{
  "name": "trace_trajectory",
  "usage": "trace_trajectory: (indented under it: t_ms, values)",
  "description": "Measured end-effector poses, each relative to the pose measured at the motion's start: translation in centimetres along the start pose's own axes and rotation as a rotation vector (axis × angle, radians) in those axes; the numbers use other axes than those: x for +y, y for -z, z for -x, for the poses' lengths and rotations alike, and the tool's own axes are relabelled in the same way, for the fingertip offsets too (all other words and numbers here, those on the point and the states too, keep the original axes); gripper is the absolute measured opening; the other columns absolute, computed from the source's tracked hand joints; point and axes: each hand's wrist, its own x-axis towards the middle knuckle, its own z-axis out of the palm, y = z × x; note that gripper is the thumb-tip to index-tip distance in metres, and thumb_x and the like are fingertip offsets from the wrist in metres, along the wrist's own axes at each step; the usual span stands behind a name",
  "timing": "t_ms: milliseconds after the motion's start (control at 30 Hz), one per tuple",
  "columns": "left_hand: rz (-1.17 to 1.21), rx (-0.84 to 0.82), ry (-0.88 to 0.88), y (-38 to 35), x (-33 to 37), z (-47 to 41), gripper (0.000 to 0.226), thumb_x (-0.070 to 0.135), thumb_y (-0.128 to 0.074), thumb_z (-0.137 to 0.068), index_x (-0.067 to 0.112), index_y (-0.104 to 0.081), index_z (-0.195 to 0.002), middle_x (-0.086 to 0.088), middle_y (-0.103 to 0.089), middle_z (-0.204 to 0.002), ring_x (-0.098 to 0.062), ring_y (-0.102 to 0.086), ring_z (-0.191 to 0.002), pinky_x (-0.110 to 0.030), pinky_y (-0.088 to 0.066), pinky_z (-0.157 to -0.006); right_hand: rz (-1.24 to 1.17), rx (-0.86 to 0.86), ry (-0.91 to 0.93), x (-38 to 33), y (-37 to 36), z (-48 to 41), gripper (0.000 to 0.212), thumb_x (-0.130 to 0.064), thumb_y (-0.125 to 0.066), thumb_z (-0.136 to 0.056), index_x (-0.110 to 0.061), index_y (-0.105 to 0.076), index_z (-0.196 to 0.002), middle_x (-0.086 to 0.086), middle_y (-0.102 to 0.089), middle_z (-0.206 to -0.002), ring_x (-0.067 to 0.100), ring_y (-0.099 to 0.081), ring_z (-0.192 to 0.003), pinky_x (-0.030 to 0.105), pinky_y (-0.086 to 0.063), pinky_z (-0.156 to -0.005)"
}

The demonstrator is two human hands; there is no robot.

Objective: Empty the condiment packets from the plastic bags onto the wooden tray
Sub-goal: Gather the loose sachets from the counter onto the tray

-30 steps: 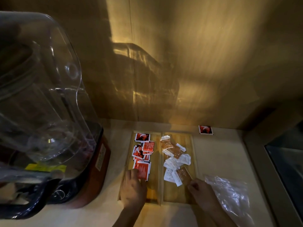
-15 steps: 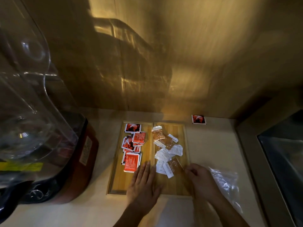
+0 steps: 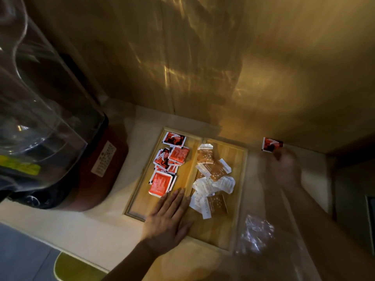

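Note:
A wooden tray point(image 3: 241, 199) with two compartments lies on the counter. Several red packets point(image 3: 169, 165) fill its left compartment, and several white and brown packets point(image 3: 213, 179) lie in the right one. My left hand point(image 3: 168, 220) rests flat on the tray's near part, fingers spread, holding nothing. One stray red packet point(image 3: 271, 144) lies on the counter against the wall, right of the tray. My right hand point(image 3: 284, 169) is blurred, stretched out close below that packet; its grip is not visible. A crumpled clear plastic bag point(image 3: 254, 234) lies beside the tray's right near corner.
A large blender with a clear jar cover point(image 3: 40, 98) and red base point(image 3: 97, 171) stands left of the tray. A shiny golden wall point(image 3: 223, 67) rises right behind the counter. A dark appliance edge point(image 3: 365, 209) sits at the far right.
My right hand left the tray's right edge and moved up toward the stray red packet by the wall. My left hand stayed flat on the tray. The camera shifted closer.

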Motion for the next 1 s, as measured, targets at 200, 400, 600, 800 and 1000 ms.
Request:
trace_trajectory:
  t_ms: [200,400,600,800,1000]
  values:
    - [-0.017,-0.022,0.030,0.0,0.1,0.1,0.064,0.057,-0.031,-0.090,0.022,-0.029,-0.143,-0.001,-0.038,-0.147,-0.018,-0.037,-0.137,-0.032,-0.012,-0.116,0.005,0.025,-0.193,2.6,-1.4,-7.5,0.075,-0.060,-0.058,-0.063,0.000,-0.060,-0.109,0.026,-0.063,-0.113,0.041,-0.061,-0.103,0.044,-0.048,-0.078]
    - [-0.036,-0.040,0.046,0.0,0.2,0.1,0.063,0.056,-0.031,-0.090,0.022,-0.027,-0.143,0.000,-0.036,-0.146,-0.018,-0.037,-0.136,-0.032,-0.009,-0.117,-0.063,-0.067,-0.220,1.3,-1.6,-7.0,0.068,-0.041,-0.074,-0.065,0.003,-0.059,-0.114,0.027,-0.062,-0.119,0.040,-0.059,-0.109,0.046,-0.048,-0.087]
    - [-0.012,-0.056,0.043,0.4,0.3,0.2,0.062,0.054,-0.028,-0.092,0.020,-0.029,-0.143,-0.001,-0.042,-0.145,-0.018,-0.039,-0.136,-0.032,-0.013,-0.115,-0.356,-0.204,-0.166,0.1,-0.9,-3.1,0.024,-0.012,-0.062,-0.083,0.008,-0.067,-0.095,0.028,-0.067,-0.100,0.025,-0.059,-0.084,0.034,-0.042,-0.071]
    - [-0.027,-0.090,0.056,0.9,0.4,0.2,0.061,0.055,-0.024,-0.093,0.021,-0.028,-0.143,-0.001,-0.043,-0.145,-0.018,-0.040,-0.135,-0.033,-0.010,-0.114,-0.540,-0.264,-0.191,-3.5,-0.2,3.6,0.026,-0.012,-0.059,-0.087,-0.006,-0.056,-0.062,-0.007,-0.048,-0.025,0.002,-0.038,-0.021,0.011,-0.027,-0.027]
    - [-0.019,-0.152,0.087,1.2,0.7,0.2,0.060,0.056,-0.020,-0.093,0.023,-0.028,-0.142,0.000,-0.050,-0.142,-0.017,-0.045,-0.132,-0.033,-0.006,-0.112,-0.594,-0.431,-0.153,-7.7,-1.3,10.2,0.012,-0.015,-0.061,-0.086,-0.008,-0.063,-0.077,0.003,-0.055,-0.057,-0.003,-0.045,-0.027,0.011,-0.031,-0.030]
